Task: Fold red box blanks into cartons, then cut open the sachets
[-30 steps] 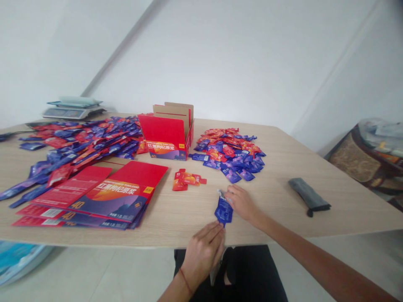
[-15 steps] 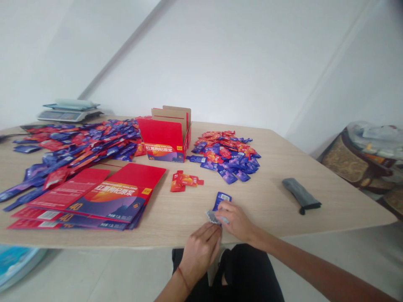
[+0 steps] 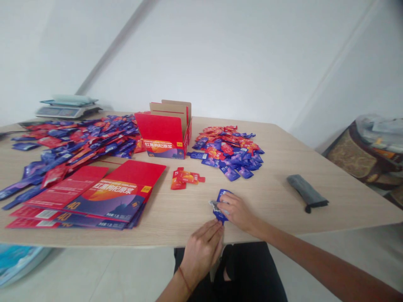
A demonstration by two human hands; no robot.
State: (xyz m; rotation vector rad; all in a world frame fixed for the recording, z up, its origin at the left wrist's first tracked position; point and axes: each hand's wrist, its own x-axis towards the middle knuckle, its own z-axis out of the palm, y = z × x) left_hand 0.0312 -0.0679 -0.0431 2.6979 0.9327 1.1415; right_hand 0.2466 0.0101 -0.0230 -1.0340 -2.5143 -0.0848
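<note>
Cloth [image 3: 214, 206] was held by the curled right hand [image 3: 235, 211] over a blue pouch [image 3: 221, 216], its near end touched by the left hand [image 3: 204, 244], fingers together, grip unclear.

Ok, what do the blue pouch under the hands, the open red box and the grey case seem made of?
Blue pouch: probably plastic or foil film, thin and printed.
Open red box: likely cardboard, printed outside, plain brown inside.
Grey case: perhaps cloth, matte and soft-edged, but too blurred to be sure.
</note>
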